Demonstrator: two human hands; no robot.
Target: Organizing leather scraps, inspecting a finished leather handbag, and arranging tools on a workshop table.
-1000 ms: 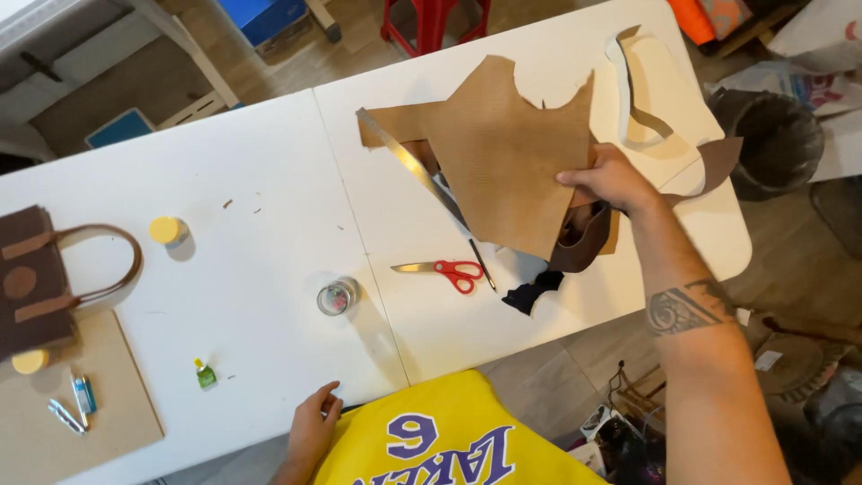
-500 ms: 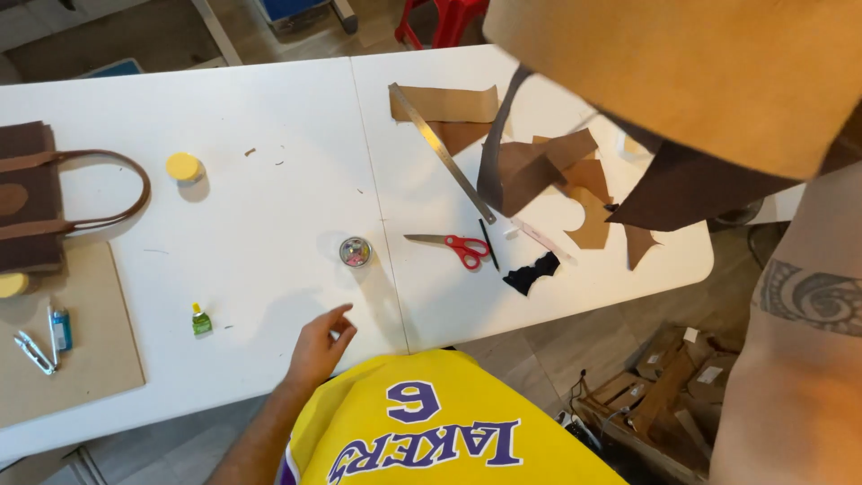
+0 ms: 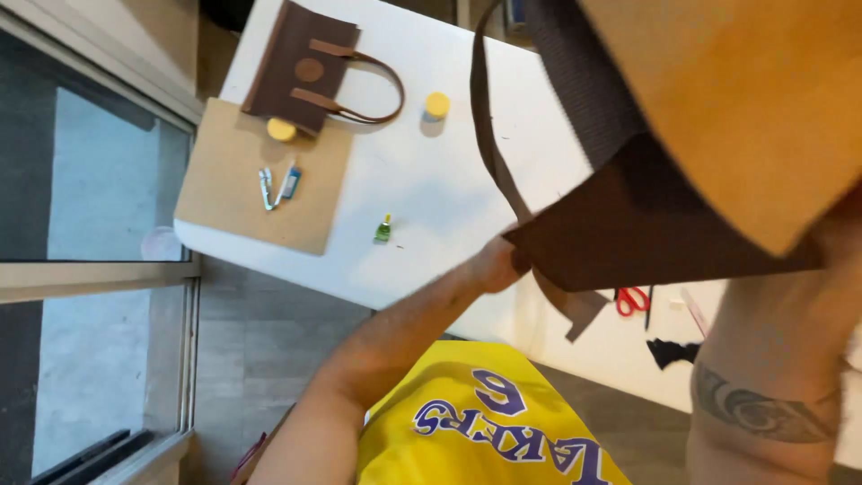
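Two pieces of leather filled my view: a dark brown piece [image 3: 646, 233] under a tan sheet [image 3: 754, 108], lifted close above the white table [image 3: 431, 198]. My left hand [image 3: 496, 265] pinched the dark piece's lower left corner; I could not tell my right hand's grip, only its forearm below the leather. I judged the loose strap [image 3: 489, 135] might catch the glue bottle [image 3: 383, 229] left of the leather.

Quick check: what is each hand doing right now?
Left hand: closed on the edge of the dark brown piece.
Right hand: hidden behind the tan sheet; cannot be told.
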